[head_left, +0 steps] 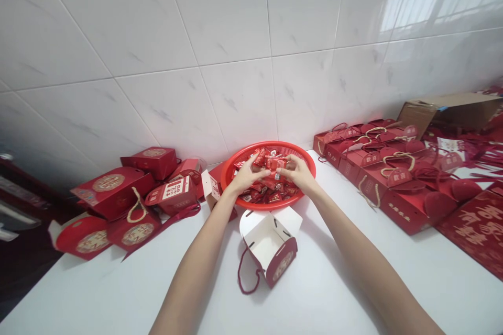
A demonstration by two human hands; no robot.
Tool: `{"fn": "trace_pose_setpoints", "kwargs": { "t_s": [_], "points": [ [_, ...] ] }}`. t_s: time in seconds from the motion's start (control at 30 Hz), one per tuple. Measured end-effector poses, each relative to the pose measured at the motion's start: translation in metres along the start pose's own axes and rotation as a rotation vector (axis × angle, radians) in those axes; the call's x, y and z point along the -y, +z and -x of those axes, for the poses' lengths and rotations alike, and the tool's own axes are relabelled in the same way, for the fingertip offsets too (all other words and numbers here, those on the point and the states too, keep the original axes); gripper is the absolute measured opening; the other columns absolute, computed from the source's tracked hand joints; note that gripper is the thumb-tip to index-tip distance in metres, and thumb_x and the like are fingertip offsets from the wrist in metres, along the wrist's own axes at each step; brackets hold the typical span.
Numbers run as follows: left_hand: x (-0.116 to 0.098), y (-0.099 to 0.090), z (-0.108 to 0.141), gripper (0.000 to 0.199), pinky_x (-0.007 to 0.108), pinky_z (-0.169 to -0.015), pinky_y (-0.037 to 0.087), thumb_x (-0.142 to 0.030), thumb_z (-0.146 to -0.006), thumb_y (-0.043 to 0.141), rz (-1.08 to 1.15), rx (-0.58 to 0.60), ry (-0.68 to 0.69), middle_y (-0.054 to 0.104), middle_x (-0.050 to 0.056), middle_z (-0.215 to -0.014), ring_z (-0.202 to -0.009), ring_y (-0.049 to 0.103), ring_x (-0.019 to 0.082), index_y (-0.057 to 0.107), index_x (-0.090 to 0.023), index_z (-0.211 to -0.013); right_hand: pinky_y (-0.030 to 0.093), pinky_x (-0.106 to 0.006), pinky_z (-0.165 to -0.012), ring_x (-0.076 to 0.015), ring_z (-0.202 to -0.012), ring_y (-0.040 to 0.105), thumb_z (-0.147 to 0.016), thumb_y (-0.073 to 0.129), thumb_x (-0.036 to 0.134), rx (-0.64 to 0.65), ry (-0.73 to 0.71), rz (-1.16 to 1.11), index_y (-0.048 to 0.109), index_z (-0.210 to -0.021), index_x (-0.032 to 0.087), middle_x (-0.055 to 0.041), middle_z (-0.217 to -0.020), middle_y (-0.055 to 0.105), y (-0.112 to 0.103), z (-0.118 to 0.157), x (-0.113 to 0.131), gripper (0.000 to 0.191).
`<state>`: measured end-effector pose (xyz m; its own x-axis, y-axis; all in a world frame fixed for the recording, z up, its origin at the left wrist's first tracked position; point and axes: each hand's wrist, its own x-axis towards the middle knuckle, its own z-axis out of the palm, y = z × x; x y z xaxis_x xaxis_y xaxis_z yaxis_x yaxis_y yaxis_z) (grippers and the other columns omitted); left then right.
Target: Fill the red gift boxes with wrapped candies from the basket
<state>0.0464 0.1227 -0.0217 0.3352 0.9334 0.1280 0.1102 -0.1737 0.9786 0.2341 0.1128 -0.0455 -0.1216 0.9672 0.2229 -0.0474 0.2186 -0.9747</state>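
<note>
Both my hands are inside a red plastic basket (310, 167) heaped with red-wrapped candies (267, 193). My left hand (248, 174) curls its fingers and thumb around a red wrapped candy at the left of the heap. Facing it, my right hand (297, 171) pinches a red candy packet (276, 164) between thumb and fingers. Just in front of the basket, between my forearms, a small red gift box (271, 246) stands with its flaps up. Its white inside shows no candy, and a dark red cord hangs from its left side.
Several red gift boxes (113, 193) are piled at the left on the white table (334, 293). Rows of red boxes with cord handles (385, 167) stand at the right, near a brown cardboard carton (448, 110). A tiled wall (236, 99) rises behind the basket.
</note>
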Motion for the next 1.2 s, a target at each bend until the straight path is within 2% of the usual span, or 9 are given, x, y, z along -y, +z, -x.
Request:
{"fn": "trace_pose_setpoints", "kwargs": {
  "t_s": [0.13,0.23,0.33,0.43,0.63,0.73,0.87,1.07,1.2],
  "points": [
    [0.007,-0.005,-0.009,0.064,0.041,-0.084,0.059,-0.033,-0.077,0.072,0.046,-0.225,0.018,0.074,0.01,-0.1,-0.087,0.072,0.025,0.052,-0.016,-0.135,0.054,-0.033,-0.072,-0.0211,-0.083,0.065,-0.067,0.065,0.03,-0.19,-0.137,-0.01,0.046,-0.084,0.024,-0.0023,-0.088,0.065,-0.003,-0.003,-0.005,0.026],
    [0.011,-0.01,-0.011,0.052,0.038,-0.09,0.056,-0.022,-0.071,0.067,-0.027,-0.299,0.048,0.071,0.01,-0.115,-0.094,0.071,0.023,0.063,-0.015,-0.123,0.055,-0.036,-0.082,-0.0239,-0.099,0.065,-0.062,0.057,0.016,-0.211,-0.149,0.13,0.054,-0.096,0.021,-0.0068,-0.109,0.066,-0.005,-0.005,-0.01,0.035],
    [0.013,-0.014,-0.011,0.054,0.037,-0.096,0.053,-0.017,-0.064,0.065,-0.106,-0.246,0.097,0.068,0.009,-0.128,-0.104,0.067,0.024,0.069,-0.014,-0.117,0.052,-0.042,-0.093,-0.0266,-0.109,0.063,-0.062,0.056,0.011,-0.126,-0.112,0.324,0.059,-0.111,0.021,-0.0083,-0.122,0.065,-0.004,-0.006,-0.013,0.05],
    [0.015,-0.015,-0.01,0.052,0.042,-0.1,0.05,-0.024,-0.067,0.067,-0.097,-0.156,0.104,0.07,0.01,-0.125,-0.11,0.065,0.028,0.071,-0.015,-0.118,0.047,-0.044,-0.101,-0.0271,-0.111,0.064,-0.071,0.061,0.018,-0.076,-0.108,0.343,0.064,-0.105,0.02,-0.0089,-0.118,0.069,-0.003,-0.006,-0.012,0.034],
    [0.016,-0.011,-0.008,0.062,0.043,-0.116,0.036,-0.032,-0.069,0.078,-0.097,0.024,0.25,0.056,0.009,-0.145,-0.14,0.044,0.03,0.064,-0.022,-0.128,0.052,-0.038,-0.079,-0.0248,-0.086,0.068,-0.079,0.067,0.044,0.027,-0.096,0.267,0.066,-0.087,0.02,-0.0066,-0.087,0.073,-0.002,-0.004,-0.008,0.026],
    [0.017,-0.009,-0.006,0.07,0.039,-0.102,0.05,-0.032,-0.068,0.08,-0.124,0.056,0.211,0.052,0.011,-0.148,-0.133,0.051,0.031,0.059,-0.025,-0.135,0.05,-0.036,-0.074,-0.0232,-0.081,0.065,-0.073,0.071,0.044,0.042,-0.095,0.314,0.065,-0.08,0.02,-0.0042,-0.082,0.07,-0.002,-0.004,-0.01,0.025],
    [0.023,-0.011,-0.011,0.055,0.032,-0.087,0.056,-0.024,-0.078,0.066,-0.417,-0.05,0.077,0.068,0.011,-0.123,-0.102,0.068,0.022,0.059,-0.019,-0.132,0.048,-0.032,-0.071,-0.0191,-0.075,0.06,-0.071,0.069,0.039,-0.049,-0.141,0.213,0.056,-0.074,0.021,-0.0002,-0.077,0.065,-0.002,-0.006,-0.014,0.022],
    [0.033,-0.019,-0.014,0.013,0.031,-0.073,0.054,-0.015,-0.067,0.064,-0.837,0.018,-0.21,0.073,0.007,-0.069,-0.076,0.071,0.025,0.074,-0.016,-0.074,0.045,-0.03,-0.065,-0.0176,-0.07,0.056,-0.069,0.065,0.037,-0.194,-0.112,0.16,0.049,-0.074,0.023,0.0016,-0.073,0.06,-0.003,-0.006,-0.015,0.022],
    [0.031,-0.015,-0.011,0.04,0.028,-0.071,0.053,-0.014,-0.055,0.071,-1.004,0.175,-0.324,0.078,0.007,-0.09,-0.084,0.073,0.027,0.077,-0.022,-0.094,0.044,-0.029,-0.063,-0.0174,-0.07,0.057,-0.068,0.064,0.035,-0.206,-0.096,0.122,0.049,-0.078,0.023,0.0021,-0.073,0.06,-0.002,-0.004,-0.013,0.022]
  ]
}}
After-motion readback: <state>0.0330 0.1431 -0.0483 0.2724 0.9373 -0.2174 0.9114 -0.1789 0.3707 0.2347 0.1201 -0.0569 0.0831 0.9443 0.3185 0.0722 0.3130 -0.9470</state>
